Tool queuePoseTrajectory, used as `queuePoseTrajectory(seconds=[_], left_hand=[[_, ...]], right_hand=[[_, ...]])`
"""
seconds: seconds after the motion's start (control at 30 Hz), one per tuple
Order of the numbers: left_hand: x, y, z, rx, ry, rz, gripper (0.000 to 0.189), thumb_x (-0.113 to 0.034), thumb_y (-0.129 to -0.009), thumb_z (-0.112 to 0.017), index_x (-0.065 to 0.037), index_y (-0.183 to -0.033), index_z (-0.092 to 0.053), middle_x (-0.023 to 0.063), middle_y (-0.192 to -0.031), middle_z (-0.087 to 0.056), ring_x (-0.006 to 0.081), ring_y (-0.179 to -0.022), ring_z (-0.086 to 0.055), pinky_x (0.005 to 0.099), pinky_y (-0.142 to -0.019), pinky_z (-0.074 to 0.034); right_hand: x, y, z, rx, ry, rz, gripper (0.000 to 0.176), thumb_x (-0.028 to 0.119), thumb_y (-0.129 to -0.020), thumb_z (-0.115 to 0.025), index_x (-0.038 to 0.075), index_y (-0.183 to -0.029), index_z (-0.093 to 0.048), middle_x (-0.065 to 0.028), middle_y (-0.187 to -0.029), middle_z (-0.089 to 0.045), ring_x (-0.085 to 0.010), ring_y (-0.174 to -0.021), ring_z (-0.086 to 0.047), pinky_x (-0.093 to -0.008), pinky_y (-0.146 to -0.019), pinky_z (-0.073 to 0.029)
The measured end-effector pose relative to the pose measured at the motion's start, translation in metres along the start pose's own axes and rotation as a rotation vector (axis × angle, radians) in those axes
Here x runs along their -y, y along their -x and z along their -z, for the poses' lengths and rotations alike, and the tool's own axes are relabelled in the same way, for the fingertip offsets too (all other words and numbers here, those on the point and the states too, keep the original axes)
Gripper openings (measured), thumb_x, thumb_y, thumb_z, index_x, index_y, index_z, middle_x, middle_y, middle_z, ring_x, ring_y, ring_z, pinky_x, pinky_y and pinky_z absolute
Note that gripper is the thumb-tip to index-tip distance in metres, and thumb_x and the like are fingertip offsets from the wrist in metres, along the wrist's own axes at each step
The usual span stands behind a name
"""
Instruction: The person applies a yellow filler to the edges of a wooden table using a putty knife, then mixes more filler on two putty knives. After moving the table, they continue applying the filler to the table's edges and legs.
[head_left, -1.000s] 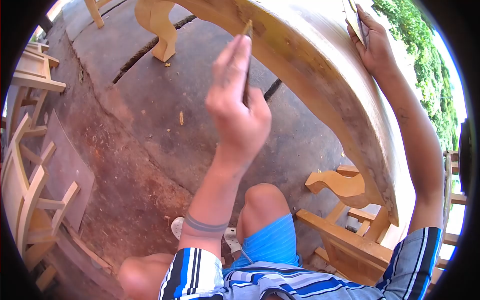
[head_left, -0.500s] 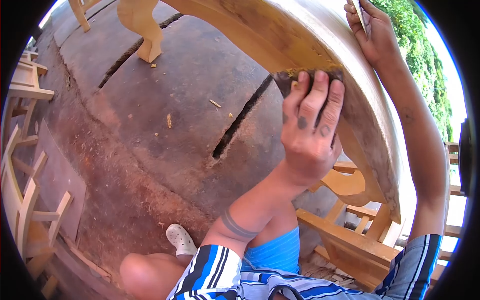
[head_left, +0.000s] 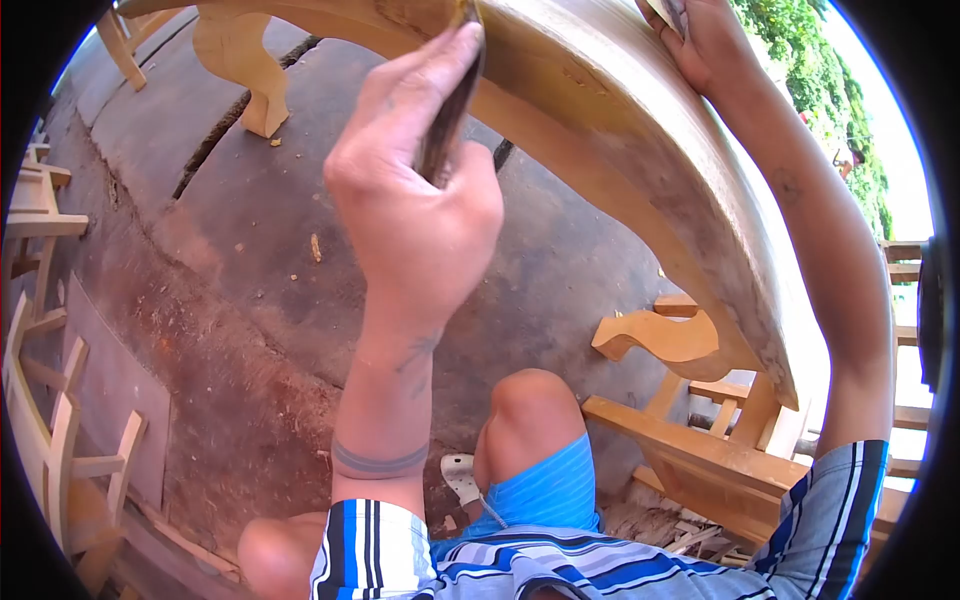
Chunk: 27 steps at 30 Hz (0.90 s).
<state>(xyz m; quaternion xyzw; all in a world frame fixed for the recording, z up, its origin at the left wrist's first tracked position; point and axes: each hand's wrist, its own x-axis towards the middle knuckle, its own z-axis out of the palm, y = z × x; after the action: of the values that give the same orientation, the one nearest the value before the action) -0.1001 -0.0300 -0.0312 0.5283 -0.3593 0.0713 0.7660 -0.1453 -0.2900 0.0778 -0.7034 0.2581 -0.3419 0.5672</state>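
Note:
My left hand [head_left: 420,200] is closed around a dark, thin flat scraper [head_left: 450,125], held edge-on with its top end at the wooden rail. Yellow paste shows on that end. The rail [head_left: 640,130] is a long curved piece of furniture wood, with yellowish-brown smears along its side and a pale upper face. At the top right, my right hand [head_left: 712,45] rests by the pale surface, fingers closed on a thin, light-coloured flat piece [head_left: 672,15]. Part of that piece is cut off by the frame's top edge.
A curved wooden leg [head_left: 240,65] stands on the stained concrete floor [head_left: 260,330], which has long dark gaps. Unfinished wooden frames [head_left: 60,440] are stacked at left. Another wooden frame [head_left: 690,450] lies at lower right, beside wood scraps [head_left: 690,535]. Green foliage [head_left: 800,70] is behind.
My left hand has moved left and up along the rail with the scraper, turning it edge-on. My right hand appears farther left and higher. The camera view has shifted, and a knee now shows upright.

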Motion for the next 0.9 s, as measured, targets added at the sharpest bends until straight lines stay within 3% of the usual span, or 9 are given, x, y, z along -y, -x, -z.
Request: queuePoseTrajectory(seconds=[0.1, 0.2, 0.33, 0.4, 0.5, 0.57, 0.63, 0.7, 0.9], left_hand=[[-0.024, 0.037, -0.028, 0.157, -0.072, 0.003, 0.060, 0.016, -0.063, -0.047, -0.001, -0.119, -0.062, 0.0143, -0.118, -0.059, 0.0240, -0.108, -0.060, 0.0326, -0.095, -0.047], [-0.024, 0.062, -0.067, -0.019, -0.083, -0.066, 0.062, 0.014, -0.059, -0.056, -0.003, -0.118, -0.063, 0.0174, -0.112, -0.061, 0.0379, -0.103, -0.058, 0.0432, -0.094, -0.047], [-0.036, 0.098, -0.107, -0.040, -0.089, -0.071, 0.059, 0.014, -0.062, -0.055, -0.001, -0.119, -0.062, 0.0183, -0.115, -0.060, 0.0395, -0.105, -0.057, 0.0435, -0.095, -0.047], [-0.050, 0.128, -0.117, 0.047, -0.040, -0.010, 0.058, 0.014, -0.063, -0.055, -0.001, -0.118, -0.062, 0.0188, -0.117, -0.059, 0.0382, -0.106, -0.057, 0.0429, -0.095, -0.047], [-0.042, 0.153, -0.090, 0.341, 0.184, 0.011, 0.058, 0.014, -0.061, -0.054, 0.002, -0.117, -0.062, 0.0219, -0.113, -0.061, 0.0301, -0.103, -0.062, 0.0341, -0.086, -0.050], [-0.048, 0.133, -0.051, 0.453, 0.239, 0.276, 0.055, 0.016, -0.064, -0.048, 0.005, -0.117, -0.060, 0.0220, -0.113, -0.061, 0.0291, -0.101, -0.064, 0.0341, -0.087, -0.050], [-0.053, 0.111, -0.021, 0.225, 0.470, 0.742, 0.055, 0.016, -0.069, -0.041, 0.007, -0.121, -0.055, 0.0190, -0.117, -0.060, 0.0307, -0.106, -0.061, 0.0350, -0.092, -0.049], [-0.055, 0.084, 0.007, -0.024, 0.807, 0.893, 0.058, 0.015, -0.071, -0.041, 0.006, -0.128, -0.048, 0.0184, -0.118, -0.059, 0.0280, -0.108, -0.060, 0.0380, -0.093, -0.050], [-0.097, 0.057, 0.038, -0.191, 0.950, 0.900, 0.058, 0.013, -0.070, -0.042, 0.007, -0.128, -0.043, 0.0198, -0.119, -0.057, 0.0301, -0.109, -0.059, 0.0462, -0.095, -0.050]], right_hand=[[0.008, 0.010, -0.014, 0.066, -0.051, 0.014, 0.022, 0.022, -0.095, -0.047, 0.008, -0.104, -0.061, -0.0022, -0.100, -0.065, -0.0108, -0.092, -0.058, -0.0239, -0.079, -0.042], [0.015, 0.023, -0.024, 0.091, -0.119, 0.003, 0.023, 0.022, -0.095, -0.047, 0.007, -0.104, -0.061, -0.0028, -0.099, -0.066, -0.0115, -0.093, -0.058, -0.0231, -0.080, -0.043], [0.017, 0.024, -0.031, 0.043, -0.149, 0.002, 0.023, 0.023, -0.094, -0.048, 0.007, -0.102, -0.062, -0.0033, -0.095, -0.065, -0.0124, -0.086, -0.059, -0.0239, -0.076, -0.044], [0.009, 0.012, -0.022, 0.026, -0.121, -0.028, 0.022, 0.023, -0.094, -0.050, 0.006, -0.101, -0.063, -0.0036, -0.090, -0.065, -0.0124, -0.079, -0.058, -0.0246, -0.071, -0.044], [-0.002, -0.004, -0.011, 0.053, -0.107, -0.004, 0.020, 0.021, -0.095, -0.052, 0.005, -0.099, -0.064, -0.0025, -0.077, -0.061, -0.0106, -0.065, -0.051, -0.0256, -0.059, -0.039], [0.005, 0.007, -0.025, 0.034, -0.193, 0.033, 0.020, 0.018, -0.096, -0.051, 0.003, -0.099, -0.064, -0.0017, -0.073, -0.060, -0.0103, -0.060, -0.049, -0.0262, -0.053, -0.036], [0.006, 0.008, -0.021, 0.043, -0.079, 0.017, 0.020, 0.017, -0.096, -0.053, 0.001, -0.100, -0.064, -0.0018, -0.071, -0.059, -0.0094, -0.053, -0.046, -0.0256, -0.048, -0.036], [0.009, 0.015, -0.034, -0.082, -0.111, 0.012, 0.024, 0.017, -0.093, -0.057, -0.002, -0.107, -0.061, -0.0037, -0.072, -0.061, -0.0080, -0.051, -0.048, -0.0216, -0.045, -0.037], [0.011, 0.018, -0.037, -0.129, -0.132, 0.053, 0.037, 0.015, -0.091, -0.061, -0.006, -0.120, -0.050, -0.0109, -0.082, -0.063, -0.0120, -0.057, -0.056, -0.0247, -0.045, -0.043]])
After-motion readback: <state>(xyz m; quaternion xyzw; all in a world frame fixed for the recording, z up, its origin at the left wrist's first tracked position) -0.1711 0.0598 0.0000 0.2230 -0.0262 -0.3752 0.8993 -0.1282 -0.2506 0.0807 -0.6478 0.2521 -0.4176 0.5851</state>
